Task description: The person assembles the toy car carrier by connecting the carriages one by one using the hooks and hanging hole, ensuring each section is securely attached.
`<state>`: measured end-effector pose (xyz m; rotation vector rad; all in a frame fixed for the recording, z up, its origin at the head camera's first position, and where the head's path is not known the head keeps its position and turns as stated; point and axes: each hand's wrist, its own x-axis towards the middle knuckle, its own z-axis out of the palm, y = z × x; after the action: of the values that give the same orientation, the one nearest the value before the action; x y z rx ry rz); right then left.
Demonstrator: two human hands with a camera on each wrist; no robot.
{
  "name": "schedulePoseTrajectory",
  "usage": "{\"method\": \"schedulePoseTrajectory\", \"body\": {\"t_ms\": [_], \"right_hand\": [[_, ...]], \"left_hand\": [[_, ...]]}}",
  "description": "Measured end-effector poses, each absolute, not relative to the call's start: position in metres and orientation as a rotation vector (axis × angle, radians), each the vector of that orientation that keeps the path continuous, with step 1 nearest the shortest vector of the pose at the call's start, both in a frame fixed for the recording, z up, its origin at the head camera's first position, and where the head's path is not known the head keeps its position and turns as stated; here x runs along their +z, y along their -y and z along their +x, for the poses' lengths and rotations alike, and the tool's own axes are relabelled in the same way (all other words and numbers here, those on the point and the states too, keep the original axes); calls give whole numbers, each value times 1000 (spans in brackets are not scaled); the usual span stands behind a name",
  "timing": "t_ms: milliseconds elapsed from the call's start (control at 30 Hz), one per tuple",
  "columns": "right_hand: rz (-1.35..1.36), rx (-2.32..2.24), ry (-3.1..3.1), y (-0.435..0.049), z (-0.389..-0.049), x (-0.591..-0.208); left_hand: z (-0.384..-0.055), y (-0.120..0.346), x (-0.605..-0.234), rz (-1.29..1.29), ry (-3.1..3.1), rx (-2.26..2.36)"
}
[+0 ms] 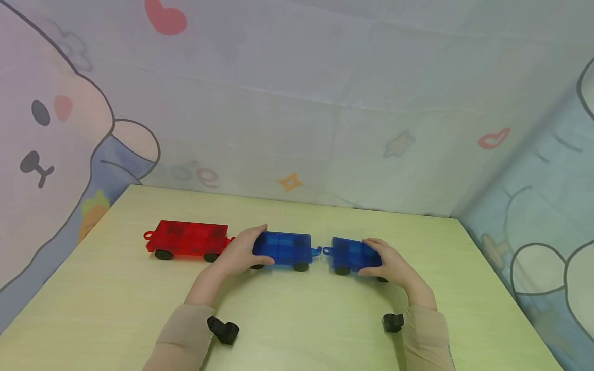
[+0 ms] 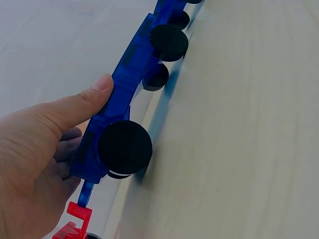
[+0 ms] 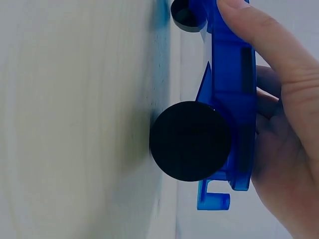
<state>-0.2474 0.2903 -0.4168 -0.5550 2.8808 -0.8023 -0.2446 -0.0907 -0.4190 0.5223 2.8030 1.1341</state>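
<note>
In both hands (image 1: 238,252) (image 1: 392,264); blue cars (image 1: 289,248) (image 1: 349,252)

– Laid out how, left to right?
– In a row along the tabletop (image 1: 301,319): left toy train car (image 1: 187,238), middle toy train car (image 1: 290,248), right toy train car (image 1: 349,253).
– Held where?
– Left hand (image 1: 242,251) around the left end of the middle toy train car, right hand (image 1: 390,264) around the right end of the right toy train car.
– Between those two?
– Hook (image 1: 316,252) just left of loop (image 1: 327,251).
– Behind?
– Fabric backdrop (image 1: 301,103) beyond the tabletop.
</note>
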Motion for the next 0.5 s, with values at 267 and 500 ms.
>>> {"method": "schedulePoseTrajectory", "body": {"t_ms": [267, 500], "right_hand": [[-548, -837, -2874, -292, -249, -418], [-544, -862, -2870, -290, -248, -418]], "left_hand": [[-245, 91, -419, 522, -2798, 1140], [-245, 92, -420, 526, -2797, 1146]]}}
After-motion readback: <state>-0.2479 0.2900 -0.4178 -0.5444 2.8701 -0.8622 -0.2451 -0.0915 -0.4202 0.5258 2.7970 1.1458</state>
